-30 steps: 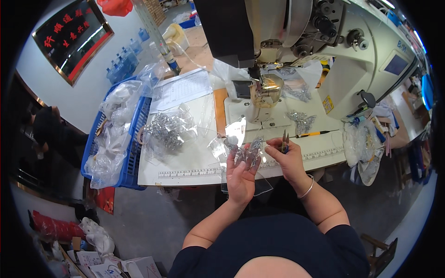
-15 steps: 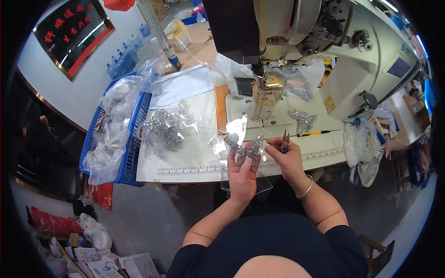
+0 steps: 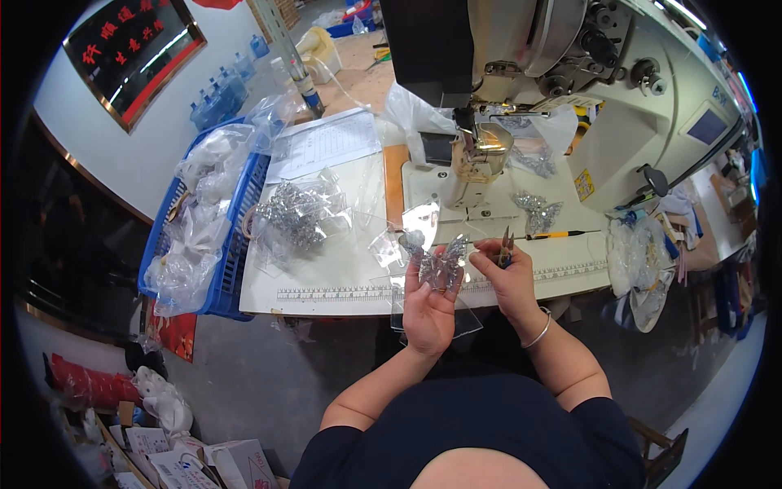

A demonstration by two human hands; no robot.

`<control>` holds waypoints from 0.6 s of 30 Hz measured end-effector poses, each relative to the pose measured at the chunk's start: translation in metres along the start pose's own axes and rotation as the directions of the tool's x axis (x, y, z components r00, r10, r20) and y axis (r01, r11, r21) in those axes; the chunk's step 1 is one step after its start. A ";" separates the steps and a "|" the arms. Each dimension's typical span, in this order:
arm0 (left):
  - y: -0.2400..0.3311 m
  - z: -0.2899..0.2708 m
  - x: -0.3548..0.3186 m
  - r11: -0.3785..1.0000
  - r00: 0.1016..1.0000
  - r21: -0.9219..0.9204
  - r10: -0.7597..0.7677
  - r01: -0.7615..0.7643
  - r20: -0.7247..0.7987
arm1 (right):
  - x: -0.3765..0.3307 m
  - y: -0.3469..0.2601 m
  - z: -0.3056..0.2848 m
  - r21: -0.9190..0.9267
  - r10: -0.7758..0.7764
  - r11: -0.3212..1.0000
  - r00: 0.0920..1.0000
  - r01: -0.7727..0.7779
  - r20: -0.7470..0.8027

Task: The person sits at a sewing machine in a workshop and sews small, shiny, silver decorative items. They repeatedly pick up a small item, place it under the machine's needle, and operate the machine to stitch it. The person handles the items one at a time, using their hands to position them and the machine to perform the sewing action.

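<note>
My left hand (image 3: 430, 320) holds a silver, glittery butterfly-shaped piece (image 3: 441, 266) near the table's front edge, its fingers under the piece and the thumb at its lower left. Close by on the right, my right hand (image 3: 513, 285) is closed around thread snips (image 3: 507, 244), their points upward; thumb and forefinger come near the butterfly's right wing. Whether they pinch a thread is too small to tell. Another silver butterfly piece (image 3: 538, 212) lies by the sewing machine (image 3: 603, 122). A heap of silver glittery pieces (image 3: 293, 216) with clear film sits to the left.
A blue basket (image 3: 237, 253) of clear plastic bags stands at the left. Behind the heap lies a paper sheet (image 3: 326, 147). A ruler strip (image 3: 342, 293) runs along the front edge. A yellow-and-black pen (image 3: 556, 235) and a plastic bag (image 3: 639, 261) are at the right.
My left thumb has slid off the butterfly's middle to its lower left, so more of the piece shows. My right hand still holds the snips beside it. The whole view has shifted slightly.
</note>
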State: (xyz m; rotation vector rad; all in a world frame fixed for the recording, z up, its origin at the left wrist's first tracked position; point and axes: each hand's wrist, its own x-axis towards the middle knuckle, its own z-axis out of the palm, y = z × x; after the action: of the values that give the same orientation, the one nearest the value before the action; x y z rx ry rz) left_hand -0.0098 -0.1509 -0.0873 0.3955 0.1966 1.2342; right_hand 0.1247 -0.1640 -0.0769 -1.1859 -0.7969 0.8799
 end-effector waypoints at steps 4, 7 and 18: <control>0.000 -0.003 0.000 0.999 1.000 -0.034 0.001 -0.001 0.011 | 0.000 0.001 0.000 -0.041 -0.022 0.999 1.000 0.022 -0.001; -0.003 -0.001 0.003 0.999 1.000 0.052 0.006 -0.004 -0.028 | -0.002 -0.001 0.002 -0.041 -0.024 0.999 1.000 0.024 -0.001; -0.002 0.005 0.014 0.998 0.994 0.061 0.019 -0.012 -0.109 | -0.006 -0.012 0.009 -0.034 0.090 0.995 0.996 -0.090 -0.009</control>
State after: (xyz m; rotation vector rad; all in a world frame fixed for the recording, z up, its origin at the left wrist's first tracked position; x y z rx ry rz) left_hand -0.0016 -0.1389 -0.0830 0.3818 0.3257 1.2686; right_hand 0.1160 -0.1673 -0.0640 -1.2623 -0.7596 0.9383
